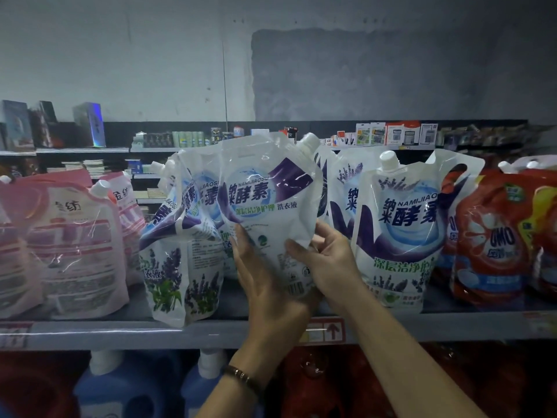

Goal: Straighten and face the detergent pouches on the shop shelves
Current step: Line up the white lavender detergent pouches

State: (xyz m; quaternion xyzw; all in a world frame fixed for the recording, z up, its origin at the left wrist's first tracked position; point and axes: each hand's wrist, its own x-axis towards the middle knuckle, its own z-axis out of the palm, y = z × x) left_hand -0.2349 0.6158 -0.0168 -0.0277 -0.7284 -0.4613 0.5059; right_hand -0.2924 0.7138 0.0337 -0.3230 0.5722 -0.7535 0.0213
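Observation:
A white and purple detergent pouch (265,194) with a white cap is lifted above the shelf, tilted, its printed face toward me. My left hand (265,285) holds its lower left side from beneath, fingers curled round the edge. My right hand (328,260) pinches its lower right corner. More pouches of the same kind lean to the left (177,236), crumpled and slanted. One stands upright on the right (401,230), facing front.
Pink pouches (72,251) fill the shelf's left end and red OMO pouches (497,236) the right end. The grey shelf edge (150,336) carries price labels. Blue bottles (120,387) stand on the shelf below. A far aisle shelf holds small boxed goods.

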